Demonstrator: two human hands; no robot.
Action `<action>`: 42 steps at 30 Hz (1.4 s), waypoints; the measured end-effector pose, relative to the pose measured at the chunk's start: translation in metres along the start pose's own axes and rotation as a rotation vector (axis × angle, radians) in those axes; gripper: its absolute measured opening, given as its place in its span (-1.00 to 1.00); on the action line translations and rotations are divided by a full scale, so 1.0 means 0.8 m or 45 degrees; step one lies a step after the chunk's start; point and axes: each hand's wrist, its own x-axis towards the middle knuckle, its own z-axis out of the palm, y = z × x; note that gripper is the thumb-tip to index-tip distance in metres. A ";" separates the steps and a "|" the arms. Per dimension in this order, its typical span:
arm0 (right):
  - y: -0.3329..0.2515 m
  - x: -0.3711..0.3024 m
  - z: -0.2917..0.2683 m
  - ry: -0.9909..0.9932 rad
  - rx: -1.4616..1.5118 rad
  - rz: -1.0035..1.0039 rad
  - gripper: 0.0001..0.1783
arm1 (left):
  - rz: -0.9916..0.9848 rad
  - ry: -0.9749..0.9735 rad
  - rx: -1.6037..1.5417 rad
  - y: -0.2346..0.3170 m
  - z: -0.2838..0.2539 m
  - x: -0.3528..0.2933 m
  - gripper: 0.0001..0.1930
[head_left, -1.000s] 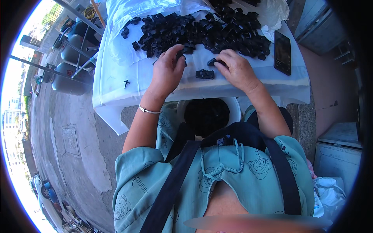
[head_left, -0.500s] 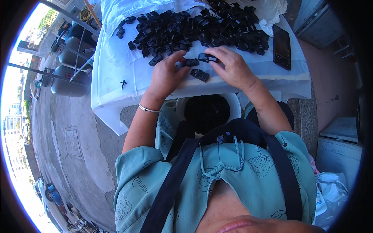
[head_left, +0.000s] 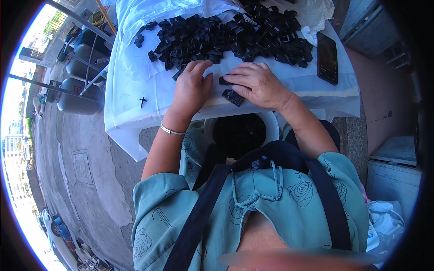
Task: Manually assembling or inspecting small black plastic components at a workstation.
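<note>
My right hand (head_left: 260, 86) is closed on a small black plastic part (head_left: 224, 81), which shows at its fingertips over the white-covered table. Just below those fingers a similar black plastic piece (head_left: 233, 97) lies on the cover near the table's front edge. To the left, my left hand (head_left: 193, 86) is bent with thumb and fingers apart, and nothing shows between them. Its fingertips are by the near edge of a big heap of black plastic parts (head_left: 194, 38), partly hiding a piece there.
A phone (head_left: 327, 58) lies at the table's right. A small black cross-shaped piece (head_left: 143, 102) is at the left. Below the front edge stands a white bucket (head_left: 273, 128) with black contents. Grey tanks (head_left: 74, 92) stand left of the table; a metal cabinet (head_left: 391, 176) is at the right.
My right hand has turned palm-down and drawn slightly left and nearer with its part. The part formerly beside my left thumb no longer shows there; the left hand has shifted slightly.
</note>
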 end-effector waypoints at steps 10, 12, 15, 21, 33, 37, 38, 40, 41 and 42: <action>0.031 0.012 -0.010 0.121 -0.198 0.297 -0.71 | 0.046 -0.003 0.287 0.016 0.024 0.023 -0.75; 0.027 0.012 -0.015 0.012 -0.063 0.341 -0.70 | 0.115 0.050 0.276 0.008 0.023 0.018 -0.75; 0.025 0.009 -0.018 -0.068 0.001 0.527 -0.67 | 0.093 0.100 0.278 0.011 0.021 0.017 -0.75; 0.024 0.001 -0.018 0.075 -0.114 0.345 -0.63 | -0.089 0.015 0.365 0.033 0.027 0.024 -0.72; 0.013 0.007 -0.005 0.102 0.379 0.104 -0.64 | -0.070 -0.169 -0.154 0.023 0.023 0.009 -0.32; 0.012 0.009 -0.008 0.057 0.224 -0.001 -0.65 | -0.015 -0.137 -0.224 0.011 0.025 0.007 -0.31; 0.009 0.006 -0.007 0.067 0.200 0.021 -0.66 | -0.014 -0.135 -0.225 0.009 0.025 0.008 -0.31; 0.003 0.003 -0.008 0.070 0.180 0.048 -0.67 | 0.045 -0.165 -0.104 0.015 0.023 0.008 -0.40; 0.001 0.005 -0.010 0.025 0.092 0.050 -0.67 | 0.043 -0.167 -0.106 0.016 0.020 0.008 -0.40; -0.001 0.007 -0.013 -0.017 0.001 0.052 -0.67 | 0.058 -0.173 -0.121 0.015 0.013 0.010 -0.47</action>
